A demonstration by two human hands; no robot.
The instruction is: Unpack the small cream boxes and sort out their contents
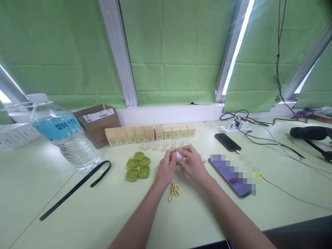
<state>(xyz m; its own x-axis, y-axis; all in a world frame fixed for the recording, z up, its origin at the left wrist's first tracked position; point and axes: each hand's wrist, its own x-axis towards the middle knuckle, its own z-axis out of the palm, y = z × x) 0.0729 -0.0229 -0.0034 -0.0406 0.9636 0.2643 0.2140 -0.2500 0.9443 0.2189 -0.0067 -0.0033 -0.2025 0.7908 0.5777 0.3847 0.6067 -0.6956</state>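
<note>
My left hand (166, 166) and my right hand (193, 164) meet over the middle of the table, fingers closed around a small white rounded object (179, 155). A bit of green shows by the left fingertips; I cannot tell whether it belongs to the white object. Just below the hands lies a small bunch of yellow loops (174, 191). Several green scalloped cups (138, 166) are grouped left of my left hand. Behind the hands stands a row of small clear containers (162, 146) with yellow marks. A whitish piece (204, 158) sits beside my right hand.
Several small kraft boxes (135, 134) line the back. At left are a large water bottle (75, 148), a cardboard box (100, 126) and a black strap (75, 188). Two phones, one large (229, 174) and one black (227, 142), a power strip (234, 127) and cables lie right.
</note>
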